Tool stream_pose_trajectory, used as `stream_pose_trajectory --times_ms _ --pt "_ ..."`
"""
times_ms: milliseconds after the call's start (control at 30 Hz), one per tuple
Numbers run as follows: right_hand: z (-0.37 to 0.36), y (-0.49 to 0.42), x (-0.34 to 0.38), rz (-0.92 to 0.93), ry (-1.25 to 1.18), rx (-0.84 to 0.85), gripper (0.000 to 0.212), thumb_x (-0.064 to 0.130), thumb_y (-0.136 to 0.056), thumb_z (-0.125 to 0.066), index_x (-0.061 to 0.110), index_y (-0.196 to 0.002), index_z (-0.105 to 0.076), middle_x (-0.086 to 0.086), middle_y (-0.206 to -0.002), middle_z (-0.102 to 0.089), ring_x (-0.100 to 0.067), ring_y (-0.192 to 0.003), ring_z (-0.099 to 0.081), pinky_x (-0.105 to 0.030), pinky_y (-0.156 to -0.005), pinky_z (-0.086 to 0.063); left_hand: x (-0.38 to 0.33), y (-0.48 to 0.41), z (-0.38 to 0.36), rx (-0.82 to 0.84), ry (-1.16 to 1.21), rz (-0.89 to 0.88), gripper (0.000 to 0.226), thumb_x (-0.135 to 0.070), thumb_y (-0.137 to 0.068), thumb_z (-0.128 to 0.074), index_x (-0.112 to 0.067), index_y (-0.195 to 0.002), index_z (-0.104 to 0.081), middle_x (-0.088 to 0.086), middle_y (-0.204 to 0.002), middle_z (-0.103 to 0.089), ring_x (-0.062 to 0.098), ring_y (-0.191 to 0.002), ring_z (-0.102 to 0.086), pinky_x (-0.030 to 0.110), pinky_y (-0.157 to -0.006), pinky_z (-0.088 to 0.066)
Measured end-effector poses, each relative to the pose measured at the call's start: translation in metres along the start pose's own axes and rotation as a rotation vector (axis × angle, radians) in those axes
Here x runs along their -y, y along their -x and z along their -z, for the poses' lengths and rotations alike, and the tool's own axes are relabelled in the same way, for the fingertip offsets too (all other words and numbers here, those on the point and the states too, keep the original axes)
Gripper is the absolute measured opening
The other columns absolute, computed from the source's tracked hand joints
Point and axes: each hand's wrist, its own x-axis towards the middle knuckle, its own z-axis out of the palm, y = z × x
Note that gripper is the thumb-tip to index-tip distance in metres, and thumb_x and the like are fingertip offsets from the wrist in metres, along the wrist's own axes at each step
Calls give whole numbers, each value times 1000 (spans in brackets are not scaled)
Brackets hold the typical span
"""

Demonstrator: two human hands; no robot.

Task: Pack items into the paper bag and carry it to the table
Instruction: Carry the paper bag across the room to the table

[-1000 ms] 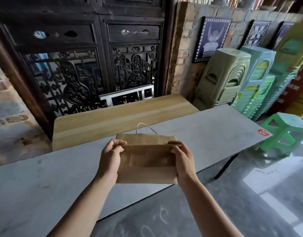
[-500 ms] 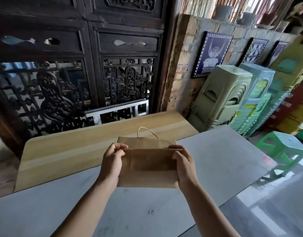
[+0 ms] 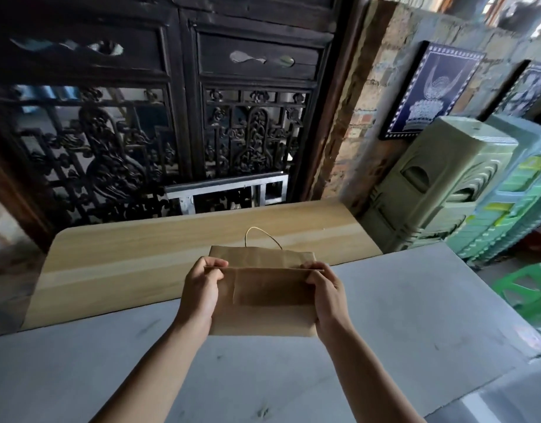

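A flat, folded brown paper bag is held in front of me above the grey table. My left hand grips its left edge and my right hand grips its right edge, thumbs on the near face. A thin string handle loops up from the bag's far end. No items for packing are in view.
A light wooden table stands beyond the grey one, against a dark carved wooden screen. Stacks of green plastic stools lean on the brick wall at right. A single green stool stands by the grey table's right end.
The view has moved forward over the grey table and tilted up. Both hands keep the same grip on the folded bag.
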Motion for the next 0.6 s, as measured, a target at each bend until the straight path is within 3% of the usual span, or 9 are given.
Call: stream_pose_trajectory --times_ms 333,500,600 --pt "42 -54 -4 -10 30 257 21 13 -69 -49 15 -81 -66 5 -71 -59 -16 -72 -47 -28 -57 -33 15 34 -52 -282 10 12 22 -3 -78 -51 -21 -72 -63 -3 -71 -57 10 -59 -43 27 -55 -30" --pt "59 -62 -10 -55 70 359 23 11 -70 -47 15 -84 -66 5 -71 -58 -14 -68 -46 -26 -53 -32 23 64 -68 -383 19 13 20 -18 -64 -47 -23 -73 -64 -8 -70 -58 6 -60 -45 25 -54 -31" --pt "62 -57 -15 -73 69 400 27 17 -65 -48 16 -84 -67 4 -72 -58 -15 -71 -46 -28 -58 -33 28 76 -65 -428 29 24 19 -10 -74 -50 -23 -73 -64 -10 -76 -62 7 -65 -47 26 -56 -31"
